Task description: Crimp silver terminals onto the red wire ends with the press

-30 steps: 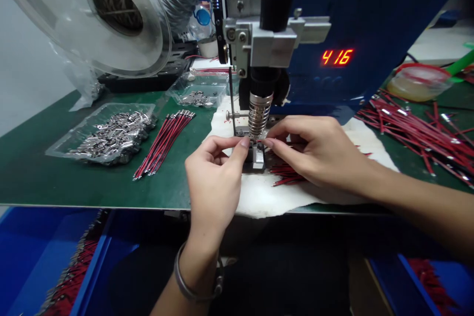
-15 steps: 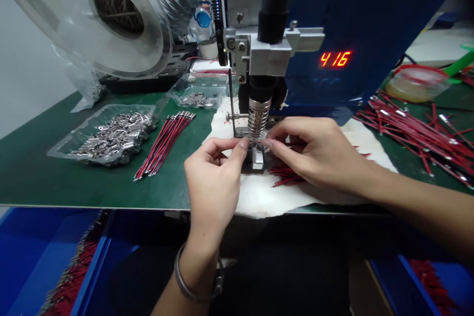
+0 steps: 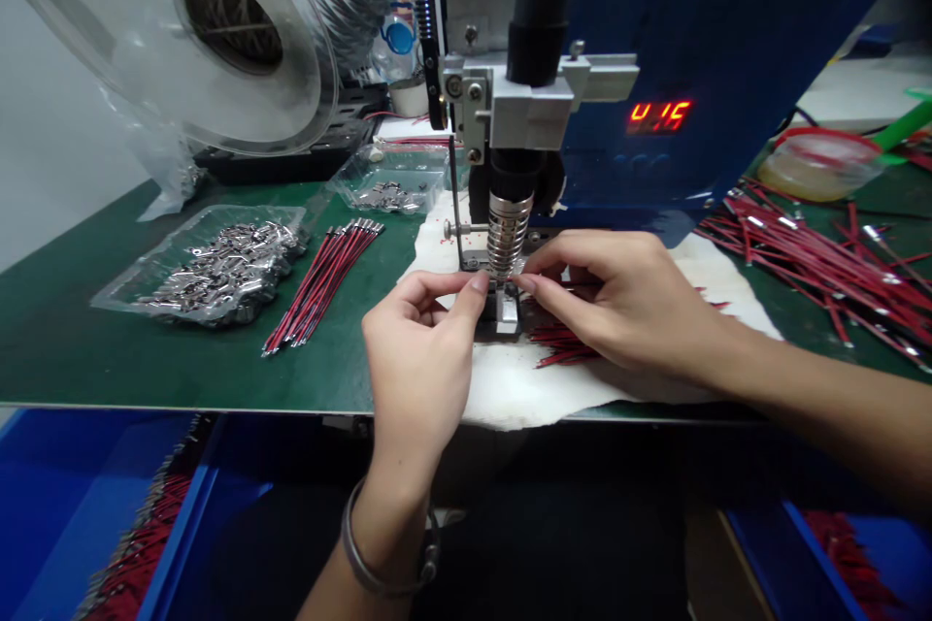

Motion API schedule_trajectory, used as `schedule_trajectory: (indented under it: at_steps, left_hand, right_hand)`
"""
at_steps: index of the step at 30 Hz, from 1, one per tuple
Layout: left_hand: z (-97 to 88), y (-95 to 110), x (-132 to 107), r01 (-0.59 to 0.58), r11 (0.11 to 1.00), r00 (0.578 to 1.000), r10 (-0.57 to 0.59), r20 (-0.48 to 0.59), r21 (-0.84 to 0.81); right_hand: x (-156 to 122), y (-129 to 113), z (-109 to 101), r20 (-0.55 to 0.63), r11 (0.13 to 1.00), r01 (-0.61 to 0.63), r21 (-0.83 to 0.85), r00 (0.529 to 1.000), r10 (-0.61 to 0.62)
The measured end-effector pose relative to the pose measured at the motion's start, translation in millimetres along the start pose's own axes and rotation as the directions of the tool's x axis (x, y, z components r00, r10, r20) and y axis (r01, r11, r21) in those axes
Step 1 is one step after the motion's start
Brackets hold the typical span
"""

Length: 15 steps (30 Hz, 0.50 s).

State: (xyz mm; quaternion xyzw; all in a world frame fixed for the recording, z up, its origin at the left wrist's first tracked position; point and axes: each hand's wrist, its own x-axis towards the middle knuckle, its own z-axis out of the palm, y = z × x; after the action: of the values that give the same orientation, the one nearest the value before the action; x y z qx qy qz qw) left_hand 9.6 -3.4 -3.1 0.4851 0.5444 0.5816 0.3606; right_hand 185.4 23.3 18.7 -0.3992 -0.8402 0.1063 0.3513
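Observation:
Both hands meet at the soldering machine's tip (image 3: pixel 508 228), a spring-wrapped metal nozzle above a small metal block (image 3: pixel 507 312). My left hand (image 3: pixel 433 340) pinches thumb and forefinger just left of the nozzle; what it holds is too small to make out. On the right side, my right hand (image 3: pixel 618 301) pinches a thin wire, mostly hidden by the fingers. Beneath the right hand a bunch of red and black wires (image 3: pixel 560 345) lies on a white cloth (image 3: pixel 502 398).
A clear tray (image 3: pixel 225 267) of metal parts and a wire bundle (image 3: pixel 324 286) lie left. Behind them is a smaller tray (image 3: pixel 393 184). More red wires (image 3: pixel 822 262) and a round tub (image 3: pixel 819 165) are at right. Blue bins (image 3: pixel 182 543) sit below the table edge.
Both hands keep almost the same place beside the nozzle. The red display digits look different, partly lit now.

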Motion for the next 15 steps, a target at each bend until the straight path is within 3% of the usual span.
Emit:
schedule_trajectory:
  at_steps: [15]
  left_hand:
    - [1.3, 0.4, -1.2, -0.005, 1.000, 1.000, 0.005, 0.005, -0.019]
  right_hand:
    - [-0.7, 0.7, 0.1, -0.004, 1.000, 0.014, -0.009, 1.000, -0.014]
